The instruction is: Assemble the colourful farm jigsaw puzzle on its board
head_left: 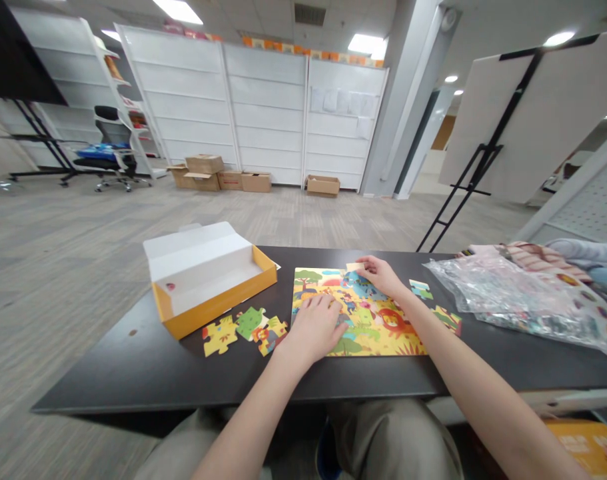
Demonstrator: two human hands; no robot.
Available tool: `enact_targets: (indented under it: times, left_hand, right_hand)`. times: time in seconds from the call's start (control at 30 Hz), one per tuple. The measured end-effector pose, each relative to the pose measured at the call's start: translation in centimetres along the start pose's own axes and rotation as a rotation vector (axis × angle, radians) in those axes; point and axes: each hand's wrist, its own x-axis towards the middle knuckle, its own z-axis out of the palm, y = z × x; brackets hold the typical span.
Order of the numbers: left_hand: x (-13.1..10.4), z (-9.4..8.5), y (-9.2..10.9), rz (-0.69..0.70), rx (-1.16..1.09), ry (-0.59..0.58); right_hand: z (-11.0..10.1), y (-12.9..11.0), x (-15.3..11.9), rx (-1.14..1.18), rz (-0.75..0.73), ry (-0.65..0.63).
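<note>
A colourful jigsaw puzzle (373, 343) with a cartoon animal scene lies on the dark table. My left hand (317, 327) rests over its left part, fingers stretched out and palm down, covering some of the picture. At the far edge, my right hand (378, 275) pinches a pale puzzle piece (354, 267) between thumb and fingers. Left of the puzzle are several loose pieces, among them a yellow piece (220, 335) and a green piece (250, 323). To the right lie a blue-and-green piece (421, 289) and a green-and-red piece (448, 320), partly behind my right forearm.
An open yellow box (218, 299) with a white lid stands at the table's left. Clear plastic bags (523, 287) and folded fabric (548, 259) fill the right side. The black table's (133, 373) front edge runs above my knees. Beyond are cardboard boxes (203, 175) and a whiteboard stand (476, 170).
</note>
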Motion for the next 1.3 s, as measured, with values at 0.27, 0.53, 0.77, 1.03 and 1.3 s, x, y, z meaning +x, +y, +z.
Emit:
enact_targets:
  times: [0.27, 0.53, 0.77, 1.03, 1.3]
  left_hand:
    - [0.0, 0.1, -0.3, 0.013, 0.011, 0.005]
    - [0.0, 0.1, -0.4, 0.021, -0.015, 0.017]
    - [-1.8, -2.9, -4.2, -0.075, -0.226, 0.071]
    - [-8.4, -7.1, -8.9, -0.185, -0.153, -0.019]
    - [-8.7, -5.2, -8.3, -0.186, -0.126, -0.032]
  right_hand:
    - [-0.7, 0.0, -0.5, -0.406, -0.093, -0.055]
    - [-0.4, -0.6, -0.8, -0.497, -0.300, -0.080]
    - [-0.5, -1.5, -1.2, -0.467, -0.313, -0.184]
    - [-0.9, -2.5, -1.5, -0.522, -0.276, -0.151]
    - [-1.1, -3.4, -1.5, -0.489, -0.256, -0.081]
